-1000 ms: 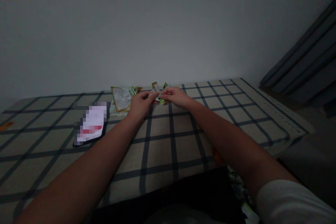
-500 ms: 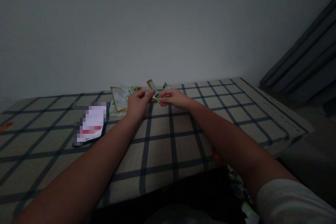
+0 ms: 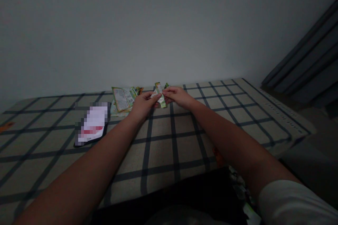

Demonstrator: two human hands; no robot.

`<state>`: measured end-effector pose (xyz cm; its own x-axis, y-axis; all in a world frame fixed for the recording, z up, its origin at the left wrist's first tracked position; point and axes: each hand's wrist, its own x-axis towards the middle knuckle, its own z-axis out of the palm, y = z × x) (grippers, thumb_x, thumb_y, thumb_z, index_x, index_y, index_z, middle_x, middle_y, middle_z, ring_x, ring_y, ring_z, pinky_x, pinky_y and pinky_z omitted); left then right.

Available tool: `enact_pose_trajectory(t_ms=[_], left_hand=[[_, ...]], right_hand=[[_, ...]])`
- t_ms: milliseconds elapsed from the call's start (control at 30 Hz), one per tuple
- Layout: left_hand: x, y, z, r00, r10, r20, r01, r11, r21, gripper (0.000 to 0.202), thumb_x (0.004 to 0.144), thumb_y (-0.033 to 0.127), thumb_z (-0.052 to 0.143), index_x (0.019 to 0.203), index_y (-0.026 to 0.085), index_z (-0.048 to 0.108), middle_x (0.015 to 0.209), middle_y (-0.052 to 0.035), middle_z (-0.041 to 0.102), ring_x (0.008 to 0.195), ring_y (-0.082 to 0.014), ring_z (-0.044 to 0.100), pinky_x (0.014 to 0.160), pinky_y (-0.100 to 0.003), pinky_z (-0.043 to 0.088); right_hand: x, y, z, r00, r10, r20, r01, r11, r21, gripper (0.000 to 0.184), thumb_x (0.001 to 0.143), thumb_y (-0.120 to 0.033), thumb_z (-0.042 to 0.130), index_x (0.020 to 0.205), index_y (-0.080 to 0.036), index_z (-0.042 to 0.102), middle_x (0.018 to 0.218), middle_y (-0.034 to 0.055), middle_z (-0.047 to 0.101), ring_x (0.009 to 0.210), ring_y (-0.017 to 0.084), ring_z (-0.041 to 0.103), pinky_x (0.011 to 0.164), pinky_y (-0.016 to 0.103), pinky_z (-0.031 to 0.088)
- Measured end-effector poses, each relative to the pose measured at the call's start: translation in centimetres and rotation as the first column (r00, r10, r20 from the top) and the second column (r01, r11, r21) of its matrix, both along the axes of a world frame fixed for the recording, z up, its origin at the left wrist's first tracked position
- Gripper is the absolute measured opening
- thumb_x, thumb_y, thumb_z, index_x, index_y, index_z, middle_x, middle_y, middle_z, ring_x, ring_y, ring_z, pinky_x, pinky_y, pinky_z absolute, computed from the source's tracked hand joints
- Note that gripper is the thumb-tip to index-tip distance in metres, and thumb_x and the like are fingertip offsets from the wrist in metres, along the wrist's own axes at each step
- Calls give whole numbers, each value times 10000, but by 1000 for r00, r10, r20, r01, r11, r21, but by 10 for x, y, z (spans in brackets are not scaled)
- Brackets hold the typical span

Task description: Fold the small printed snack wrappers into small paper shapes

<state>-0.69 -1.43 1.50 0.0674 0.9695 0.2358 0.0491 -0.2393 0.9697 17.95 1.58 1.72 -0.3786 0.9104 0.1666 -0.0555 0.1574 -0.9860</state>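
Note:
A narrow green and white printed packet strip (image 3: 162, 102) is pinched between my two hands above the far part of the checked cloth. My left hand (image 3: 144, 104) grips it from the left, thumb across its face. From the right, my right hand (image 3: 179, 96) closes thumb and fingers on its edge. Left of my left hand lie printed wrappers (image 3: 123, 100), green and white, in a loose overlapping pile. Another small green piece (image 3: 167, 85) shows just behind my right hand, mostly hidden.
A phone (image 3: 93, 123) with a lit, blurred screen lies left of my left forearm. The checked cloth (image 3: 161, 151) covers the table up to the pale wall (image 3: 169, 28). A dark curtain (image 3: 311, 49) hangs at the right. An orange item (image 3: 6, 126) sits at the left edge.
The packet strip has turned more upright and shifted slightly right, its printed face now showing more. My hands have drawn closer together on it. Phone and wrappers stay put.

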Motion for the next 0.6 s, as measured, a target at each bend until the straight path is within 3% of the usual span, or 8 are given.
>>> enact_pose_trajectory(t_ms=[233, 433, 600], left_hand=[[1, 7, -6, 977, 32, 210, -26, 999, -28, 612, 555, 423, 964, 1024, 184, 652, 733, -3, 732, 599, -148, 676, 622, -281, 580], [1, 10, -7, 981, 41, 189, -48, 998, 30, 514, 611, 501, 927, 934, 177, 695, 789, -11, 729, 680, -158, 684, 695, -327, 629], [0, 7, -5, 992, -5, 123, -1, 999, 50, 506, 685, 561, 866, 973, 159, 762, 891, -56, 758, 795, -197, 702, 737, -345, 630]], right_hand=[[-2, -3, 1, 999, -31, -29, 31, 1000, -1, 147, 849, -265, 807, 875, -154, 714, 831, 29, 719, 728, 115, 679, 745, 265, 609], [-3, -2, 0, 999, -12, -43, 13, 1000, 17, 142, 846, -245, 804, 866, -150, 701, 784, 20, 712, 697, 111, 673, 716, 250, 604], [-3, -4, 1, 998, -14, -55, 14, 1000, -8, 161, 871, -281, 785, 847, -157, 686, 802, 19, 710, 735, 110, 685, 741, 243, 611]])
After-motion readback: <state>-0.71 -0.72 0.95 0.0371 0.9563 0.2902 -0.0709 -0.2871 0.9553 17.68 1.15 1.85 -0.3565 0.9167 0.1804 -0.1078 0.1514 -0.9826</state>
